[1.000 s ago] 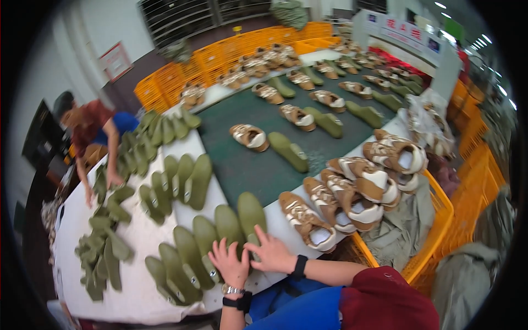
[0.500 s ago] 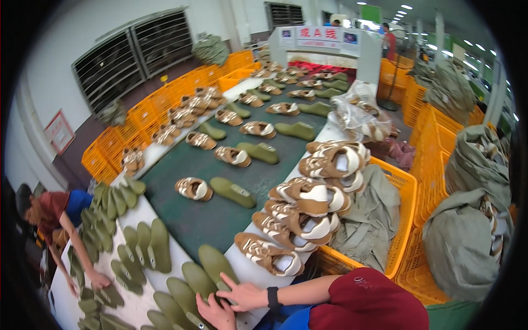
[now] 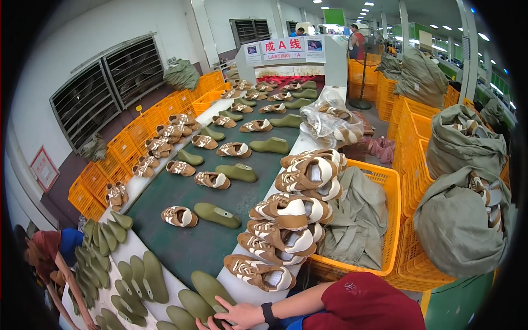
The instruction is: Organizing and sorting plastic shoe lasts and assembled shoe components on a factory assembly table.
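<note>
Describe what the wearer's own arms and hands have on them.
The right hand is bare, with no glove, and a black band like a watch circles its wrist. The forearm is bare up to a short dark red sleeve. Only a sliver of the left hand shows at the lower edge, also ungloved.

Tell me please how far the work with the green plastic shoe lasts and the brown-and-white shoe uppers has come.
Done: the dark green conveyor belt carries many pairs, one brown-and-white shoe upper beside one olive-green shoe last. In hand: the right hand rests flat on more lasts at the near edge. Left: a stack of uppers and rows of lasts wait beside the belt.
</note>
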The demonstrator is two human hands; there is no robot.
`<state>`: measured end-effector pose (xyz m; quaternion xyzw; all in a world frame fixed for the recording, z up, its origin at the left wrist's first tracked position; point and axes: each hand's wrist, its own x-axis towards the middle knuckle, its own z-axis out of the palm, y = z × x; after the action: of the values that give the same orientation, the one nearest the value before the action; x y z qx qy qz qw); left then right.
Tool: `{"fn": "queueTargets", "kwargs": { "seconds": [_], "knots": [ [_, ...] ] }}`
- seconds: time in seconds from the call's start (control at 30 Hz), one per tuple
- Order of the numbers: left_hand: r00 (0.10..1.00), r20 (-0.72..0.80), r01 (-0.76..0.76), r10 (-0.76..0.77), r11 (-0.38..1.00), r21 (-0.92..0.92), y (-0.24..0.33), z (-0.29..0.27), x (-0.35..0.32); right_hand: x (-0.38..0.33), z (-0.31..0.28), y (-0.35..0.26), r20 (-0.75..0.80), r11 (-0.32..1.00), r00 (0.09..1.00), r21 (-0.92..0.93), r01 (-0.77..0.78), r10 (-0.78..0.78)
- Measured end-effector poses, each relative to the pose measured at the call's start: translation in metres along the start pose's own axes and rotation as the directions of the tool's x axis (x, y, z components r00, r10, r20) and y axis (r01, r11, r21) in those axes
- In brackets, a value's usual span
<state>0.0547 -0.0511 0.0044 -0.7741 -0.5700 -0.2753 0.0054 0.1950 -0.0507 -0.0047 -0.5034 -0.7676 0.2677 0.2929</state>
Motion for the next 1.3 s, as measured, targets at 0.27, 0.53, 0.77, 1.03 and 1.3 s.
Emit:
{"fn": "queueTargets", "kwargs": {
  "seconds": [0.27,0.53,0.77,1.03,1.3],
  "knots": [
    [1.0,0.026,0.007,-0.007,1.0,-0.009,-0.004,0.0,-0.002,-0.001,0.0,0.0,-0.047,0.998,0.997,-0.03,0.059,-0.061],
    [1.0,0.012,-0.01,0.01,1.0,0.0,-0.007,0.003,-0.003,-0.003,-0.003,-0.002,0.01,0.999,1.0,-0.026,0.019,-0.019],
    [1.0,0.006,0.001,-0.001,1.0,-0.023,-0.003,0.0,-0.004,-0.004,-0.004,-0.004,0.012,1.0,1.0,-0.018,-0.002,0.002],
    [1.0,-0.01,-0.013,0.013,1.0,-0.02,-0.003,0.0,-0.004,-0.004,0.002,0.002,-0.012,1.0,1.0,-0.016,0.023,-0.023],
    [1.0,-0.016,-0.017,0.017,1.0,-0.014,-0.006,0.0,-0.004,-0.001,0.009,0.004,-0.03,0.999,0.999,-0.035,0.03,-0.031]
  ]
}}
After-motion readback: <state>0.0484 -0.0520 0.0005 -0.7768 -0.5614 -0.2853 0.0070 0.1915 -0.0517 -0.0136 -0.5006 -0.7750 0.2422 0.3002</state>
